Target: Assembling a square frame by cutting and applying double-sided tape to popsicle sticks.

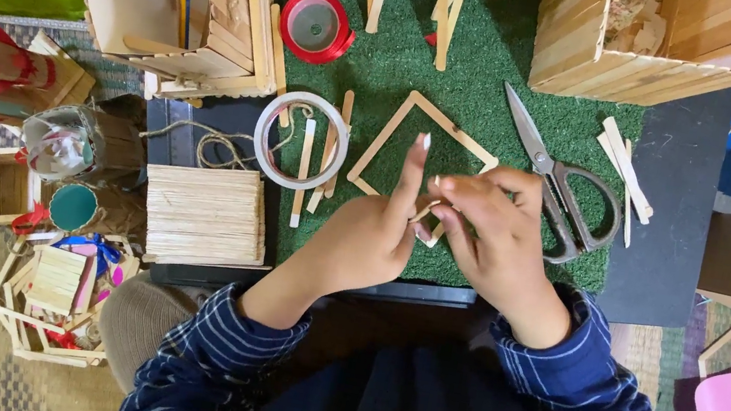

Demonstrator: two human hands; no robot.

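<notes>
Right hand is pinching a thin wooden stick between thumb and fingertips, over the near edge of the green turf mat. Left hand is meeting it at the same stick, index finger sticking straight up, other fingers curled around the stick end; cannot tell how firmly it is gripping. Both hands are touching each other at the fingertips.

Just beyond them, one diamond-shaped frame of sticks is lying flat on the mat. One pair of scissors is lying closed just right of the right hand, with about three loose sticks beyond it. Left of the frame, one clear tape ring is sitting over three or four loose sticks. One red tape roll is lying farther up. One flat stack of sticks is resting left of the left hand. Two stick-built boxes are standing along the far edge: one left, one right.
</notes>
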